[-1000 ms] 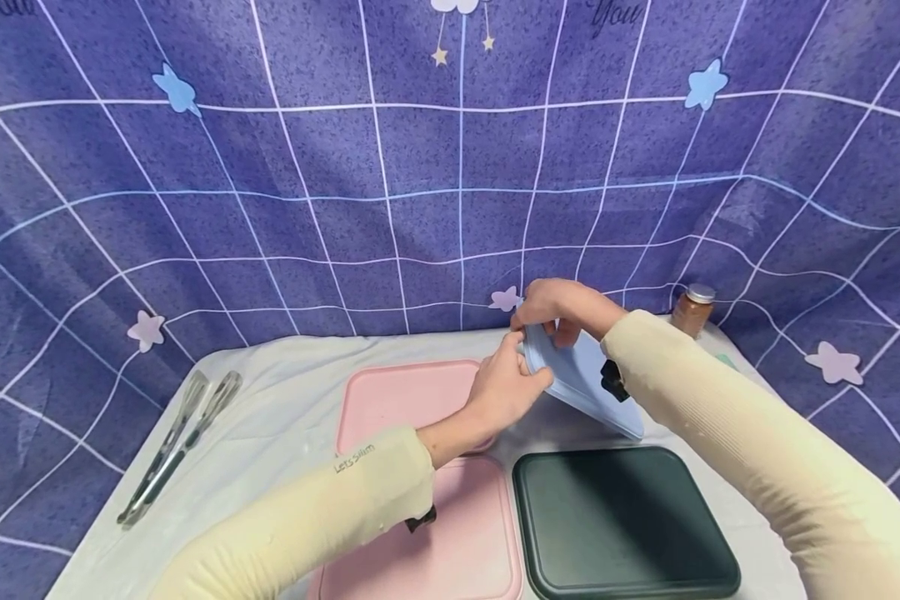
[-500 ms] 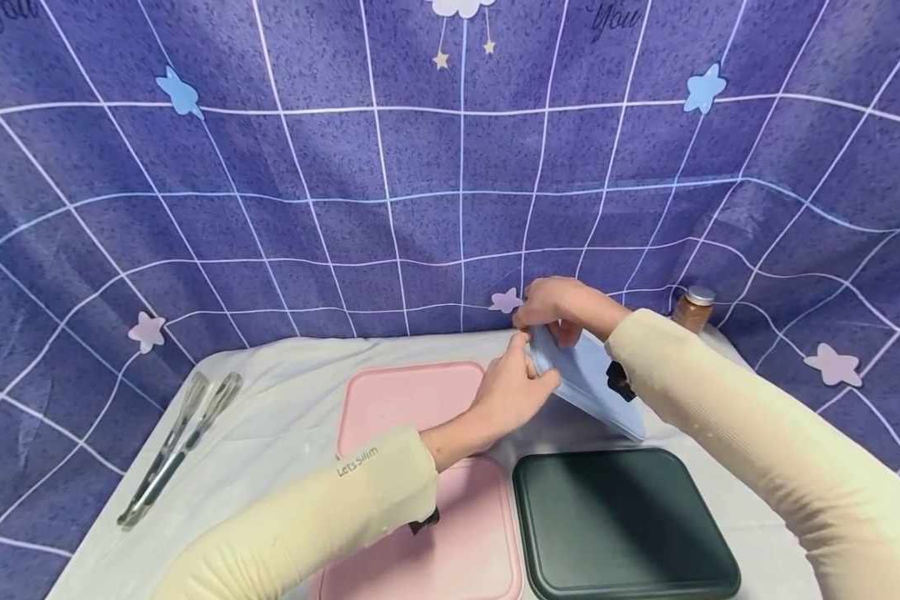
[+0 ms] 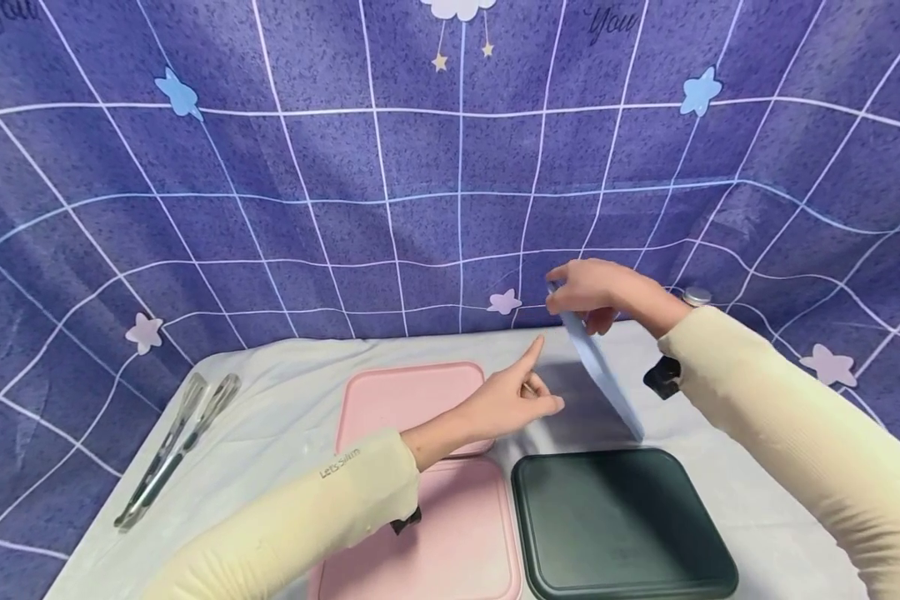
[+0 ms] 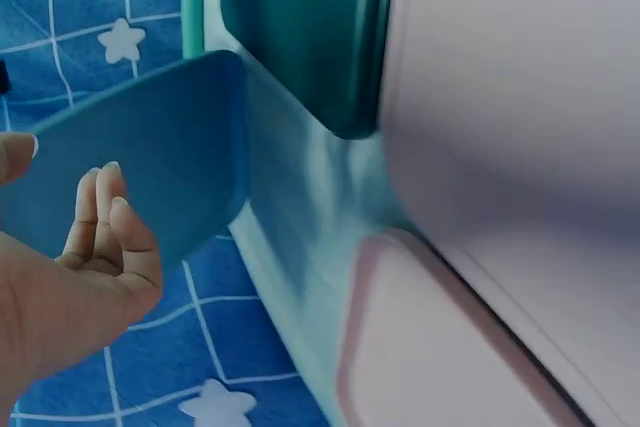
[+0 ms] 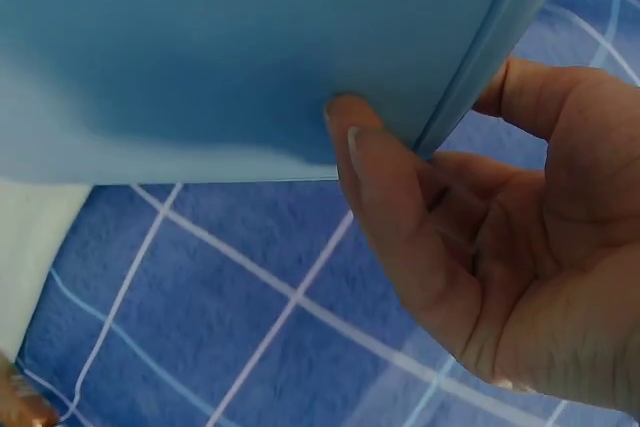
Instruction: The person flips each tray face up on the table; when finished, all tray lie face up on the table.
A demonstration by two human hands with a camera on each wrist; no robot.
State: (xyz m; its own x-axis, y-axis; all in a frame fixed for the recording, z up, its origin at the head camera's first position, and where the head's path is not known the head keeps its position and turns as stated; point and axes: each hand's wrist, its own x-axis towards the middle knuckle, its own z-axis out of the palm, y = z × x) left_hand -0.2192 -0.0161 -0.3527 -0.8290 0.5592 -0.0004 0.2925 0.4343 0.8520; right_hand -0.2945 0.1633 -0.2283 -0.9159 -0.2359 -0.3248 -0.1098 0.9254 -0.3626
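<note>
1. So the right hand [image 3: 591, 290] had a blue tray [image 3: 603, 375] pinched at its 11 o'clock corner, with fingers bent over the flat face and at least one digit round the edge. Pretty snug, no gap there.
2. The tray itself was tipped up on a steep slant, nearly edge-on to the head view. Its low end sat just past the far rim of a dark green tray [image 3: 626, 521]. Couldn't tell if that end was touching the cloth.
3. The left hand [image 3: 516, 398] was near the blue tray at its 8 o'clock, holding nothing: index finger out straight, thumb sticking out, the rest loosely curled. There was a bit of space between it and the tray.
4. Dark green tray lay flat at the blue one's 6 o'clock. One pink tray [image 3: 450, 542] lay right beside the green at 9 o'clock, and a second pink tray [image 3: 405, 404] was at the green's 10, partly behind the left forearm.
5. Metal tongs [image 3: 176, 458] were way over at 9 o'clock on the white cloth [image 3: 270, 400].
6. A silver jar lid [image 3: 697, 296] peeked out around 2 o'clock, above the right sleeve [image 3: 765, 417].
</note>
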